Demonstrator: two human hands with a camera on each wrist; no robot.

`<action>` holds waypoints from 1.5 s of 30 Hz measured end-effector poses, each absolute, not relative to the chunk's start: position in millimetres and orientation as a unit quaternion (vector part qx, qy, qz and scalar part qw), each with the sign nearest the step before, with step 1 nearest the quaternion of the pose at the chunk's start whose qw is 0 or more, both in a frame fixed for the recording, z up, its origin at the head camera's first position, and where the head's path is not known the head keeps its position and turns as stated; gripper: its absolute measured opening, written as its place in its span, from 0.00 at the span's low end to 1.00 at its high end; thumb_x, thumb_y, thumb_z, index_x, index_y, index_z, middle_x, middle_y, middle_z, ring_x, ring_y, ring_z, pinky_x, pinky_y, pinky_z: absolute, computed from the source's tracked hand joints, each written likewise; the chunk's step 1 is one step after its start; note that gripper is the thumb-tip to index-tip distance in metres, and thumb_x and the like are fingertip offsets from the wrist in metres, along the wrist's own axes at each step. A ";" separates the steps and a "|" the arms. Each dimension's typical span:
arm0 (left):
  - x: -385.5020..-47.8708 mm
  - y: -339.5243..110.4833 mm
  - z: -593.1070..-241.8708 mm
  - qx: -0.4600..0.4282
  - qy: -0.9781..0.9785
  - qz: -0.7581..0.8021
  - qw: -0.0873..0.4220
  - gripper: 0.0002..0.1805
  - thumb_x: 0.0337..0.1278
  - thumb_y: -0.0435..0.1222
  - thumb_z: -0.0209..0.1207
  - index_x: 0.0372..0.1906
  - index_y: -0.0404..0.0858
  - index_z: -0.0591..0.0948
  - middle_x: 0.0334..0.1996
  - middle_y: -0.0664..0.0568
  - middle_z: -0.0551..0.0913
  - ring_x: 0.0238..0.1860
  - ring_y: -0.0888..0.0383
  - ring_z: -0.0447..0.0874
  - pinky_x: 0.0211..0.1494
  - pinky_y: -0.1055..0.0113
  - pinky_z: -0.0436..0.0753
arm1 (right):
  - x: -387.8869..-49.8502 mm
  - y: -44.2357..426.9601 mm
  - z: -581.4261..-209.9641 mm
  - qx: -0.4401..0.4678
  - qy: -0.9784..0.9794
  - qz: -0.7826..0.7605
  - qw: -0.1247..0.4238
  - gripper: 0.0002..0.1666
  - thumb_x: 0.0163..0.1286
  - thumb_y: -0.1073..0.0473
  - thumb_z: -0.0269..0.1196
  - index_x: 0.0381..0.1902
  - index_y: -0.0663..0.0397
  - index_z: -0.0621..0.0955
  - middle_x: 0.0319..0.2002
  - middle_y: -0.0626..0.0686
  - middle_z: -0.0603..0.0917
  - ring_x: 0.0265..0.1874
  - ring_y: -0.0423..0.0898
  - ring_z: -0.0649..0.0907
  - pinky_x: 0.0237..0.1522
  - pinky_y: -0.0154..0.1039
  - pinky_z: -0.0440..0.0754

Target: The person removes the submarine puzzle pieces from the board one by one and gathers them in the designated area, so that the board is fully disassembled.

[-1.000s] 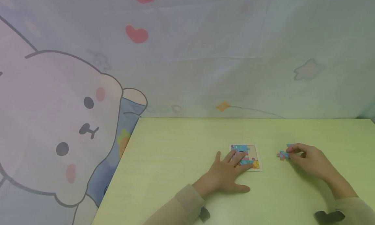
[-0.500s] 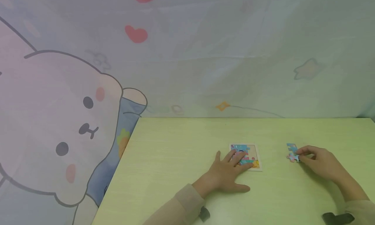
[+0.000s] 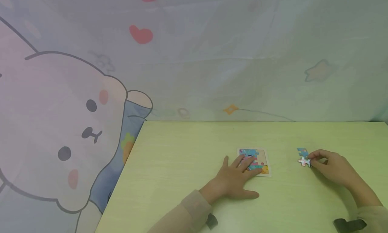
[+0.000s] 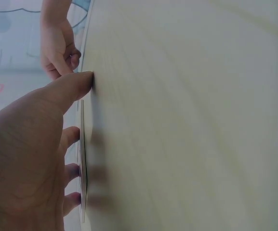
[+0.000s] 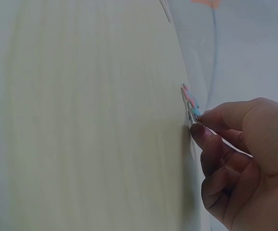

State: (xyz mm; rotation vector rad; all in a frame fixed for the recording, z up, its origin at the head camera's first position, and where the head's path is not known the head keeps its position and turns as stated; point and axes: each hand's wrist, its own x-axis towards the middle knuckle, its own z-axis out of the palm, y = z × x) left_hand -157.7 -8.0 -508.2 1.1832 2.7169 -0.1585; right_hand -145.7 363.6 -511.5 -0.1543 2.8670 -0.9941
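Note:
A small square puzzle board (image 3: 269, 158) with a pale rim lies on the table, partly filled with blue, pink and yellow pieces. Across its near left part rests my left hand (image 3: 231, 180), fingers spread and straight, thumb out to the side. In the left wrist view the fingertips touch the thin board (image 4: 84, 163). To the right, my right hand (image 3: 331, 165) pinches a jigsaw piece (image 3: 304, 162) between thumb and forefinger. The right wrist view shows this piece (image 5: 191, 101) with pink and blue on it. Just beyond it lies another blue jigsaw piece (image 3: 301, 151).
The light yellow-green table (image 3: 182, 152) ends at the back against a hanging cloth (image 3: 212, 57) printed with hearts and a star. A large printed bear (image 3: 75, 125) fills the left side. Dark straps (image 3: 350, 225) sit at both wrists.
My right hand has moved right with the pinched piece, away from the board, and the piece has turned a little. The other blue piece is now uncovered. My left hand stays put.

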 end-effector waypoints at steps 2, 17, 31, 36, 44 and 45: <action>-157.7 -7.9 -507.8 0.397 0.912 -0.054 0.087 0.45 0.62 0.78 0.40 0.82 0.73 0.49 0.85 0.63 0.39 0.84 0.52 0.36 0.74 0.33 0.57 | -145.5 363.7 -511.3 -0.051 0.943 -0.324 0.052 0.15 0.80 0.53 0.59 0.55 0.57 0.83 0.49 0.60 0.86 0.37 0.48 0.84 0.33 0.44 0.78; -157.8 -7.5 -508.7 0.397 0.911 -0.062 0.090 0.46 0.62 0.78 0.39 0.82 0.73 0.48 0.85 0.62 0.38 0.84 0.52 0.36 0.74 0.33 0.57 | -146.1 362.6 -509.9 -0.051 0.948 -0.313 0.042 0.16 0.80 0.51 0.60 0.54 0.56 0.83 0.43 0.55 0.88 0.34 0.46 0.82 0.32 0.44 0.76; -158.5 -8.3 -509.7 0.399 0.911 -0.052 0.088 0.46 0.62 0.78 0.40 0.83 0.72 0.48 0.85 0.62 0.38 0.84 0.52 0.36 0.75 0.33 0.56 | -148.1 314.0 -504.6 -0.108 0.932 -0.345 0.025 0.13 0.79 0.52 0.63 0.52 0.54 0.85 0.41 0.48 0.84 0.30 0.40 0.78 0.30 0.36 0.77; -158.5 -11.4 -510.3 0.395 0.913 -0.041 0.090 0.47 0.61 0.78 0.42 0.83 0.72 0.46 0.85 0.62 0.38 0.84 0.52 0.35 0.76 0.33 0.55 | -148.0 288.6 -501.4 -0.121 0.916 -0.379 0.044 0.13 0.76 0.52 0.65 0.52 0.52 0.85 0.41 0.48 0.83 0.25 0.40 0.77 0.27 0.35 0.76; -158.4 -20.9 -511.2 0.399 0.911 -0.041 0.092 0.48 0.62 0.78 0.41 0.83 0.69 0.45 0.85 0.60 0.38 0.84 0.52 0.35 0.76 0.34 0.54 | -150.5 259.0 -505.9 -0.144 0.907 -0.388 0.083 0.21 0.72 0.48 0.70 0.57 0.51 0.83 0.41 0.46 0.81 0.25 0.39 0.79 0.30 0.36 0.77; -158.6 -21.8 -511.4 0.400 0.911 -0.038 0.093 0.48 0.62 0.78 0.41 0.83 0.69 0.46 0.85 0.60 0.38 0.84 0.52 0.35 0.76 0.34 0.54 | -150.7 256.4 -507.0 -0.148 0.907 -0.385 0.082 0.22 0.71 0.47 0.70 0.57 0.50 0.83 0.40 0.46 0.81 0.25 0.38 0.79 0.30 0.36 0.76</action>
